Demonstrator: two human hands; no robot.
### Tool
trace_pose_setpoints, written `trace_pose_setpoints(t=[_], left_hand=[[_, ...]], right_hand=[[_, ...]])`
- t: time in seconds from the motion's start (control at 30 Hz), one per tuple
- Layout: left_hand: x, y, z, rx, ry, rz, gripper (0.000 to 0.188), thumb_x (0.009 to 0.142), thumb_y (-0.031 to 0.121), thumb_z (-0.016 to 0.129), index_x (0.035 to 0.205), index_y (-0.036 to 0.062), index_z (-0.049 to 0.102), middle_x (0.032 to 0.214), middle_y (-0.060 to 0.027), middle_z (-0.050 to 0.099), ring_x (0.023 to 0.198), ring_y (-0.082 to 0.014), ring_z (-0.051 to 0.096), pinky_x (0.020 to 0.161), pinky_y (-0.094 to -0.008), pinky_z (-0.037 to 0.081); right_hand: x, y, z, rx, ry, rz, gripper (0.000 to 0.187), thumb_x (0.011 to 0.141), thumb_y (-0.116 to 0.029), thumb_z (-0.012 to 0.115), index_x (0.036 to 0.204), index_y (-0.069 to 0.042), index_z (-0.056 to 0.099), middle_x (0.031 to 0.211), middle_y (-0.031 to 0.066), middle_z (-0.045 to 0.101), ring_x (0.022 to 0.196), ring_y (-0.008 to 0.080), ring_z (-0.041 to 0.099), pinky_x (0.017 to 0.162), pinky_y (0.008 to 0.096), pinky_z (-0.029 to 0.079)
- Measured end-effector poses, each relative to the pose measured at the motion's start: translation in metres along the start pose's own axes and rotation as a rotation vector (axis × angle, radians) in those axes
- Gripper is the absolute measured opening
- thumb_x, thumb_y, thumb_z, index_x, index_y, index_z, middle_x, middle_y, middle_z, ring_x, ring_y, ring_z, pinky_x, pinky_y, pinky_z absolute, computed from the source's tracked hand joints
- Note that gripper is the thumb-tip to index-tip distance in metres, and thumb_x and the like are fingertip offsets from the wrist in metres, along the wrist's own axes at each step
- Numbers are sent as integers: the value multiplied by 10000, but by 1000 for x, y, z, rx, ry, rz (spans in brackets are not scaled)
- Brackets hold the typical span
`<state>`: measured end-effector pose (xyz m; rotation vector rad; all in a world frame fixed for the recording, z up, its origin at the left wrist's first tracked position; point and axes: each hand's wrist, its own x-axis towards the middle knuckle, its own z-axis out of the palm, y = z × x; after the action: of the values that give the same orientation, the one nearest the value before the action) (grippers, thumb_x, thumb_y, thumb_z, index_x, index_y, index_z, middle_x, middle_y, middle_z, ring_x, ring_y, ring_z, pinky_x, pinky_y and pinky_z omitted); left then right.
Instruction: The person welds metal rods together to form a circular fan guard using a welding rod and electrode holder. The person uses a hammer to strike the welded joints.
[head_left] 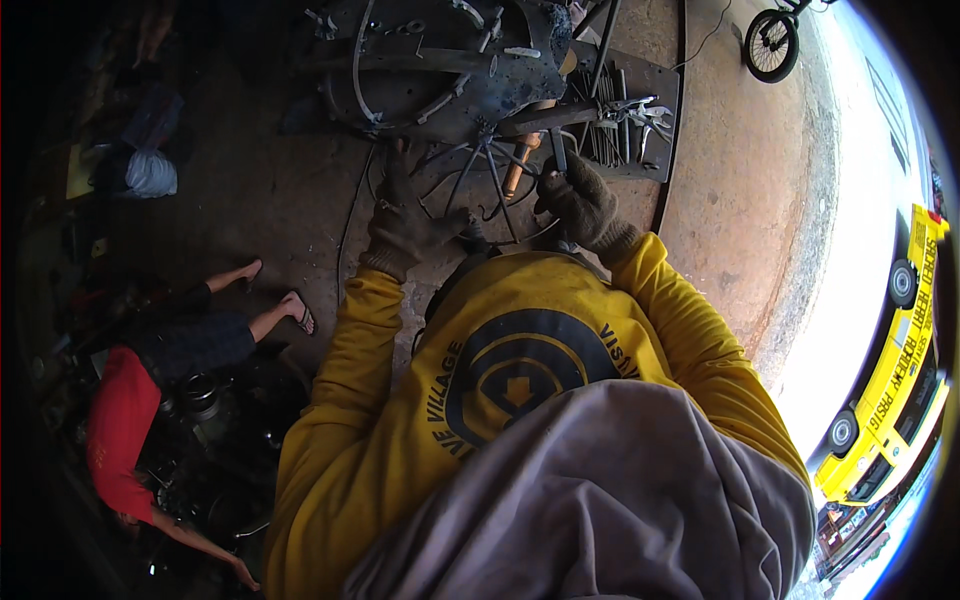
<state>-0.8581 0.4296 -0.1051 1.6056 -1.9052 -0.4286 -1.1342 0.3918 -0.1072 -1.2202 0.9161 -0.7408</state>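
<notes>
My left hand (402,218), in a dark brown work glove, is at the near edge of a dark metal workbench (420,110). Its fingers stretch forward and its thumb points out to the right, with nothing seen in its grip. My right hand (583,205), gloved too, is closed around the lower end of a flat grey metal bar (558,150) that points away from me. Between the hands, several thin dark rods (487,165) fan out from one point. An orange cylindrical tool (521,165) slants beside them.
Curved metal strips (360,70) lie on the bench. Locking pliers (650,117) and thin rods (608,135) are at its right. A cable (352,215) crosses the floor at left. A person in red (125,420) bends over dark machinery. A bicycle wheel (771,46) and yellow van (890,370) are right.
</notes>
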Motion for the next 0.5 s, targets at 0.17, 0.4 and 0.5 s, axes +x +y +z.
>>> trace_pose_setpoints(t=[0.17,0.4,0.5], left_hand=[[-15,-3,12,-265,-136,-264,999,692,305,882,1451,-25,323,1100,-134,565,1038,-280,598,932,-420,506],[-18,-12,33,47,38,-209,848,675,342,910,1304,-12,465,1058,-134,602,938,-279,615,830,-413,527],[-17,-22,43,23,16,-173,803,703,350,843,1312,-23,476,1106,-154,576,1028,-316,594,900,-433,509]], right_hand=[[10,28,-2,-199,203,-104,234,1055,-283,520,1111,-62,573,845,33,607,727,100,573,667,278,483],[-12,31,-42,-100,419,178,196,1021,-256,592,983,-67,560,786,21,587,615,112,539,512,265,429],[-21,46,-47,-264,405,164,174,1018,-215,573,1036,-42,584,762,57,579,657,167,571,574,309,462]])
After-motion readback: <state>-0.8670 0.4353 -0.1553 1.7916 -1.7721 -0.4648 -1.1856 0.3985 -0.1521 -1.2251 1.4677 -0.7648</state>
